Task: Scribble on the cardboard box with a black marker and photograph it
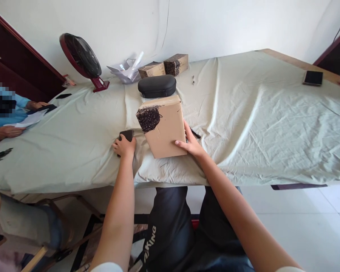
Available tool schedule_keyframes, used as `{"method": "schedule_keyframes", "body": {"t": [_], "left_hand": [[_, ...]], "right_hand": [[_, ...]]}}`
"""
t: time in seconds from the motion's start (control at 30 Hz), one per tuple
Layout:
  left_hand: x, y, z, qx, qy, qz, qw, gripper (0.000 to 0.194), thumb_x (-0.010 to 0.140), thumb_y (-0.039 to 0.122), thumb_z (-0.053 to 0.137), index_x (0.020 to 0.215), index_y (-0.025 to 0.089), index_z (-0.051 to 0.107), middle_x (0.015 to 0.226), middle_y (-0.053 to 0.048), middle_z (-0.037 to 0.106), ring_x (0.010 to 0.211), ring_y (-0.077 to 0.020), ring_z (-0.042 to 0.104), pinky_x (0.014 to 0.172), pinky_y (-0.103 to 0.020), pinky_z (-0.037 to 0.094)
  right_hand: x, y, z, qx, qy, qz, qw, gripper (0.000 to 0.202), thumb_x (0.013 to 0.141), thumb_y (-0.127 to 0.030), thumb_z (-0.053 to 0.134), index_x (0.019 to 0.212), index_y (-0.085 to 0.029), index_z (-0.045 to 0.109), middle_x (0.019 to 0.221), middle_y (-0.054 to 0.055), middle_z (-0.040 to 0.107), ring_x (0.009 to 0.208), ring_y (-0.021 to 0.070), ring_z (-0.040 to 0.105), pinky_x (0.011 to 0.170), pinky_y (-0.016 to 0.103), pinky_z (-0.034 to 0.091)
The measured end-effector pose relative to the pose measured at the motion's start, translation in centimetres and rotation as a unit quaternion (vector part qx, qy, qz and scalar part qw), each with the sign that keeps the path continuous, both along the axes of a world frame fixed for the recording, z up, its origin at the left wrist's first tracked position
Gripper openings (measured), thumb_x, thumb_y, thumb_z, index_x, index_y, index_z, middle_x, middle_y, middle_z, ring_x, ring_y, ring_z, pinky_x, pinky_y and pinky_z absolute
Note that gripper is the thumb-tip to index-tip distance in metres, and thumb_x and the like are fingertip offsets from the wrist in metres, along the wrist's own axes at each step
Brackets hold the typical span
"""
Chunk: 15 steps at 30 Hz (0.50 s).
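Observation:
A brown cardboard box [170,130] with a black scribbled corner tilts over the cloth near the table's front edge. My right hand [193,142] grips its right side, thumb across the near face and fingers behind it. To the left, my left hand [125,145] is wrapped over a dark, flat, phone-like object [126,133] on the cloth. Just beyond the box lies a black zippered hard case [157,86]. Partly hidden by my right hand is a thin black pen-like object [195,133].
Two more scribbled cardboard boxes [176,64] and a pale plastic basket [127,74] stand by the wall. A dark red fan [82,56] is at the back left. A tablet-like device [313,78] lies far right. Another person's hands [13,131] hold papers at left.

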<state>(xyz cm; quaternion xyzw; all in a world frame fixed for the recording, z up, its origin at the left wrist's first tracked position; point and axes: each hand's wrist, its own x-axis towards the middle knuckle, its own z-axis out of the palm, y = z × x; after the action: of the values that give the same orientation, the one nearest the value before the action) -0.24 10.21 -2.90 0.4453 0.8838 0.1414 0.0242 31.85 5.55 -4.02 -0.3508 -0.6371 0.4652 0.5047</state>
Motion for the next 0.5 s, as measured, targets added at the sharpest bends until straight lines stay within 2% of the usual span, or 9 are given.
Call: {"method": "schedule_keyframes", "body": {"t": [0.13,0.27,0.37,0.5], "left_hand": [[0.1,-0.2,-0.1,-0.009,0.012,-0.015,1.000,0.083,0.101,0.055,0.054,0.171,0.013,0.040,0.166,-0.029,0.048,0.155,-0.0475,0.043,0.127,-0.059,0.035],[0.7,-1.0,-0.1,-0.020,0.023,-0.050,0.998,0.077,0.103,0.054,0.046,0.168,0.012,0.045,0.166,-0.027,0.051,0.155,-0.0473,0.041,0.128,-0.067,0.029],[1.4,-1.7,-0.1,-0.025,0.025,-0.085,0.996,0.074,0.104,0.054,0.044,0.167,0.015,0.047,0.168,-0.023,0.051,0.153,-0.0473,0.042,0.125,-0.067,0.034],[2.3,-2.6,-0.1,-0.022,0.024,-0.105,0.994,0.073,0.103,0.053,0.045,0.167,0.016,0.048,0.167,-0.022,0.052,0.149,-0.0480,0.044,0.123,-0.067,0.038]], "right_hand": [[0.1,-0.2,0.0,-0.004,-0.014,-0.007,1.000,0.131,0.076,-0.075,0.085,0.178,-0.046,0.007,0.184,0.006,0.023,0.169,0.0414,0.025,0.136,0.068,0.025],[0.0,-0.3,0.1,-0.001,-0.014,-0.011,1.000,0.130,0.076,-0.076,0.085,0.178,-0.045,0.011,0.183,0.007,0.024,0.168,0.0426,0.027,0.134,0.069,0.028],[0.0,-0.4,0.1,0.000,-0.016,-0.014,1.000,0.131,0.075,-0.077,0.085,0.178,-0.044,0.012,0.182,0.008,0.027,0.166,0.0439,0.030,0.133,0.070,0.029],[0.0,-0.3,0.1,0.008,-0.020,-0.014,1.000,0.132,0.074,-0.078,0.084,0.178,-0.043,0.011,0.182,0.008,0.029,0.164,0.0446,0.033,0.131,0.071,0.032]]}}
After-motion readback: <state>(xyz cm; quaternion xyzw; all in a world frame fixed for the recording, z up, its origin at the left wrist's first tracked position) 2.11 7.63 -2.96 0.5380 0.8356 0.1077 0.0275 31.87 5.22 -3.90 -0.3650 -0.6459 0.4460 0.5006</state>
